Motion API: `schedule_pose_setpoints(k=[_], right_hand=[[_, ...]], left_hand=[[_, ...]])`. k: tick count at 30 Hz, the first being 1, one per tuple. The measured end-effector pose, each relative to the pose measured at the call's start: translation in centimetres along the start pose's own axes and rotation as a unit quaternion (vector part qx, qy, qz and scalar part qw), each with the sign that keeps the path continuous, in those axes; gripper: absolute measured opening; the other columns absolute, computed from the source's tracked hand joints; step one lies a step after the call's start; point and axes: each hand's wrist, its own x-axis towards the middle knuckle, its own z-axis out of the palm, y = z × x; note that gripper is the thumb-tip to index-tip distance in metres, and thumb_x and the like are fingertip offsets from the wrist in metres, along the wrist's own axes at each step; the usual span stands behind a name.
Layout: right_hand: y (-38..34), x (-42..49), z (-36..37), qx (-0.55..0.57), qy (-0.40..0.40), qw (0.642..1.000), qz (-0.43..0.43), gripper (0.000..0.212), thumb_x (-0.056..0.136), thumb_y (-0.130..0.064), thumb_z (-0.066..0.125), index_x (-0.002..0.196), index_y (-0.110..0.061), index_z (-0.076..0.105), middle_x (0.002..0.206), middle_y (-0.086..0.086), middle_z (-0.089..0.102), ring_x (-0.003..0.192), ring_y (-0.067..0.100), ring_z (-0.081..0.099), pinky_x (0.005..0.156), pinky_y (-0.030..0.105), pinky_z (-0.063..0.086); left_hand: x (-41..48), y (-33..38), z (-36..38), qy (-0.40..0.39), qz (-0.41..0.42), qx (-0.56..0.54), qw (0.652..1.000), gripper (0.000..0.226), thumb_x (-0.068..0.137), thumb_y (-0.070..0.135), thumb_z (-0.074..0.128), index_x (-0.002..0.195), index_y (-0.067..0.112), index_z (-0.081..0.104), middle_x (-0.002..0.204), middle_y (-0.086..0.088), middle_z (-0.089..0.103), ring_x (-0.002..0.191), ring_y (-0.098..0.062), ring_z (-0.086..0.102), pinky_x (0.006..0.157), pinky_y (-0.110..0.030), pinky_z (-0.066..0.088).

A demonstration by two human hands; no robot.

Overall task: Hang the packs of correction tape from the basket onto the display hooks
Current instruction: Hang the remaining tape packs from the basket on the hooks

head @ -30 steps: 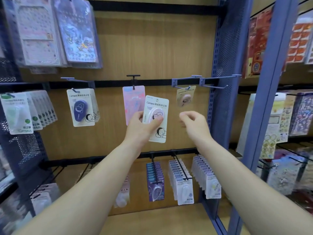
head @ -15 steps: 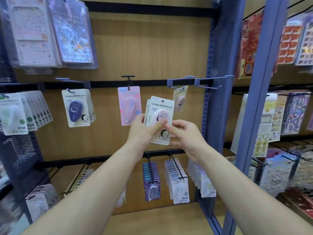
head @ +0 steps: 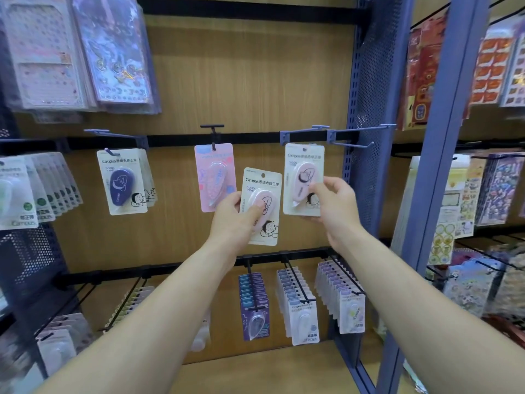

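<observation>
Two hands reach up to a shelf's back panel. The left hand holds one pack of correction tape in front of the panel, below the upper rail. Just right of it, the right hand holds a second pack up beneath a display hook. Another pack hangs behind and left of the left hand; farther left hangs one more. Rows of packs hang on the lower rail, below both hands.

Bare blue hook right, hanging pink pack crowding left
</observation>
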Motion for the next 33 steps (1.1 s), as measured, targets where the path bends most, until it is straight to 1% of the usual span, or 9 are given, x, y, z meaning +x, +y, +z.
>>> schedule_pose_setpoints(k=[3, 9, 12, 14, 20, 24, 27, 30, 33], right_hand=[[-0.7, 1.6, -0.3, -0.013, 0.031, 0.999, -0.021, 0.020, 0.097, -0.017, 0.062, 0.116, -0.017, 0.064, 0.103, -0.004, 0.072, 0.072, 0.008, 0.075, 0.057, 0.027, 0.059], [-0.6, 3.1, -0.5, -0.033, 0.042, 0.998, -0.019, 0.024, 0.095, -0.016, 0.062, 0.119, -0.017, 0.067, 0.106, -0.003, 0.074, 0.077, 0.013, 0.076, 0.056, 0.026, 0.058], [0.1, 3.0, -0.7, -0.041, 0.051, 0.998, -0.025, 0.021, 0.098, -0.018, 0.061, 0.117, -0.018, 0.068, 0.107, -0.005, 0.073, 0.074, 0.006, 0.075, 0.054, 0.023, 0.057], [0.1, 3.1, -0.8, -0.039, 0.052, 0.998, -0.026, 0.021, 0.097, -0.015, 0.060, 0.115, -0.016, 0.069, 0.106, -0.005, 0.074, 0.074, 0.008, 0.075, 0.055, 0.025, 0.058], [-0.5, 3.5, -0.5, -0.040, 0.048, 0.998, -0.023, 0.023, 0.095, -0.013, 0.058, 0.115, -0.014, 0.070, 0.106, -0.001, 0.074, 0.082, 0.017, 0.076, 0.061, 0.033, 0.063], [0.7, 3.5, -0.5, -0.049, 0.050, 0.997, -0.022, 0.021, 0.099, -0.019, 0.059, 0.118, -0.017, 0.067, 0.106, -0.003, 0.072, 0.077, 0.013, 0.075, 0.056, 0.026, 0.059], [0.6, 4.3, -0.2, -0.058, 0.050, 0.997, -0.018, 0.022, 0.099, -0.022, 0.062, 0.120, -0.016, 0.065, 0.107, -0.004, 0.070, 0.081, 0.015, 0.074, 0.055, 0.025, 0.058], [0.4, 5.3, 0.4, -0.139, 0.055, 0.989, 0.012, 0.029, 0.097, -0.024, 0.064, 0.125, -0.018, 0.061, 0.117, -0.003, 0.068, 0.090, 0.016, 0.068, 0.069, 0.034, 0.061], [1.1, 4.6, 0.6, -0.285, 0.088, 0.954, 0.013, 0.054, 0.095, -0.034, 0.066, 0.144, -0.019, 0.048, 0.135, 0.000, 0.057, 0.113, 0.022, 0.058, 0.086, 0.036, 0.052]], left_hand=[[0.1, 0.1, -0.3, 0.002, -0.004, -0.002, 1.000, 0.021, 0.098, 0.023, 0.068, 0.119, 0.021, 0.068, 0.108, 0.005, 0.076, 0.093, -0.014, 0.075, 0.063, -0.022, 0.058], [0.4, 0.4, -0.8, 0.013, 0.003, -0.005, 1.000, 0.013, 0.097, 0.017, 0.069, 0.109, 0.023, 0.069, 0.103, 0.008, 0.075, 0.081, -0.002, 0.072, 0.054, -0.012, 0.051], [0.5, 0.3, -1.1, 0.015, 0.007, 0.001, 1.000, 0.014, 0.096, 0.017, 0.070, 0.109, 0.024, 0.069, 0.104, 0.008, 0.075, 0.090, -0.006, 0.073, 0.056, -0.012, 0.052], [0.5, 0.3, -1.3, 0.016, 0.008, 0.005, 1.000, 0.019, 0.096, 0.017, 0.070, 0.115, 0.022, 0.070, 0.106, 0.007, 0.075, 0.092, -0.008, 0.072, 0.056, -0.012, 0.053], [0.4, 0.4, -1.6, 0.011, 0.004, 0.008, 1.000, 0.016, 0.096, 0.016, 0.070, 0.112, 0.020, 0.069, 0.103, 0.008, 0.075, 0.082, -0.002, 0.071, 0.052, -0.011, 0.050], [0.3, 0.6, -1.8, 0.005, 0.003, 0.012, 1.000, 0.017, 0.096, 0.015, 0.070, 0.112, 0.020, 0.069, 0.099, 0.009, 0.074, 0.077, 0.000, 0.071, 0.052, -0.011, 0.050], [0.4, 0.6, -1.8, 0.004, 0.006, 0.019, 1.000, 0.018, 0.095, 0.015, 0.071, 0.113, 0.018, 0.069, 0.101, 0.007, 0.075, 0.083, -0.004, 0.071, 0.053, -0.011, 0.051], [0.6, 0.5, -1.6, 0.010, 0.005, 0.021, 1.000, 0.019, 0.093, 0.017, 0.074, 0.110, 0.021, 0.067, 0.104, 0.004, 0.077, 0.088, -0.010, 0.074, 0.056, -0.014, 0.053], [0.6, 0.6, -1.3, 0.009, -0.002, 0.011, 1.000, 0.022, 0.090, 0.016, 0.077, 0.108, 0.020, 0.065, 0.099, 0.003, 0.078, 0.078, -0.006, 0.075, 0.055, -0.015, 0.053]])
